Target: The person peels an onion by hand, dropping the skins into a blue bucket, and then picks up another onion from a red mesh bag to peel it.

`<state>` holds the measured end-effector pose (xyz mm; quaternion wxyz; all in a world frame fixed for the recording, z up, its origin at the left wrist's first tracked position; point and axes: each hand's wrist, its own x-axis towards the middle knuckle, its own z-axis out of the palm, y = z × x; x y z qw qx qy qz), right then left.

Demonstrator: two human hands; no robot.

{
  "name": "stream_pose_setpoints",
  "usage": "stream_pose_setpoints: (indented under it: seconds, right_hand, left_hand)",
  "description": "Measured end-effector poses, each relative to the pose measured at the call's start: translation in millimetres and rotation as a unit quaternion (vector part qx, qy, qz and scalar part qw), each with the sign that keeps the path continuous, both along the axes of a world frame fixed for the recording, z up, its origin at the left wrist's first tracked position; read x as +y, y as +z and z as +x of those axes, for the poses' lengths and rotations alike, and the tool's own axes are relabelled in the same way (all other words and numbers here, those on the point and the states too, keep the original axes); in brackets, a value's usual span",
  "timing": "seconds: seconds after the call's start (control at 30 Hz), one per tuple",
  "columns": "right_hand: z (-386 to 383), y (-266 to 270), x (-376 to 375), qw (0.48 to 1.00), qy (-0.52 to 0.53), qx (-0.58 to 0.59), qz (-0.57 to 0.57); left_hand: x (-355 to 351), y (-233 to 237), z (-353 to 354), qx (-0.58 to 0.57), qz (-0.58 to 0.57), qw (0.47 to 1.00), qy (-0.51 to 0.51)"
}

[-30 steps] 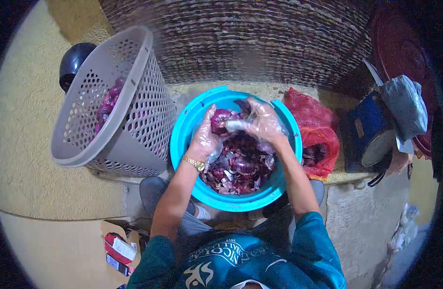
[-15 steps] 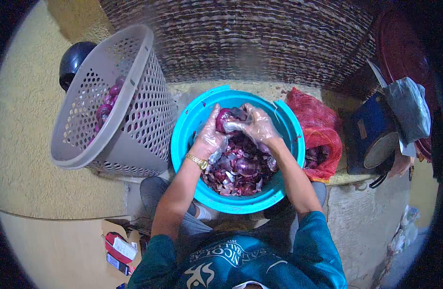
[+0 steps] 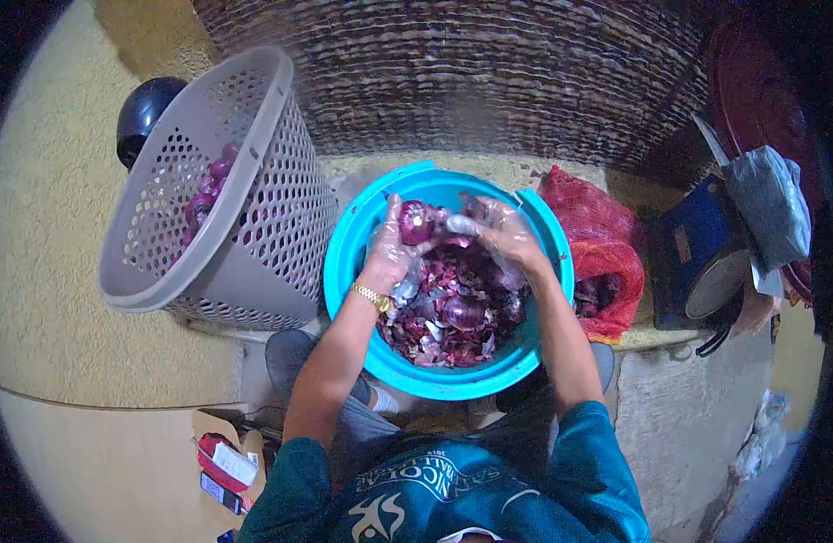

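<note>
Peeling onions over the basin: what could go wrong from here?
The red onion sits in the loosely gloved left hand; it may slip into the peels in the turquoise basin. The grey basket leans tilted beside the basin; a knock might tip it and spill its onions.

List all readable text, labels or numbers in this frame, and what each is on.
"SAN NICOLA", upside down, on the teal shirt; second line too blurred.
Packets at lower left: print too small.
Blue container, label: blurred.
Nothing on the red onion in the left hand.
</note>
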<state>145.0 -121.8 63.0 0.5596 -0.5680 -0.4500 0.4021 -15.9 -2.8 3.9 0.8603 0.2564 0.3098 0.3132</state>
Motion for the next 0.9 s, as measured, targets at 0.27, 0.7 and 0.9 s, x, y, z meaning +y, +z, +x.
stream_pose_setpoints:
  seconds: [0.27,0.7,0.9]
  right_hand:
    - [23,-35,17,0.942,-0.150,-0.291,-0.067]
    - [-10,2,9,0.902,-0.031,-0.422,-0.085]
    - [-8,-10,17,0.884,-0.035,-0.462,-0.070]
  left_hand:
    - [0,6,-2,-0.089,-0.068,0.992,-0.051]
    - [-7,7,4,-0.079,-0.028,0.995,-0.047]
    - [-6,6,1,-0.077,-0.059,0.994,-0.043]
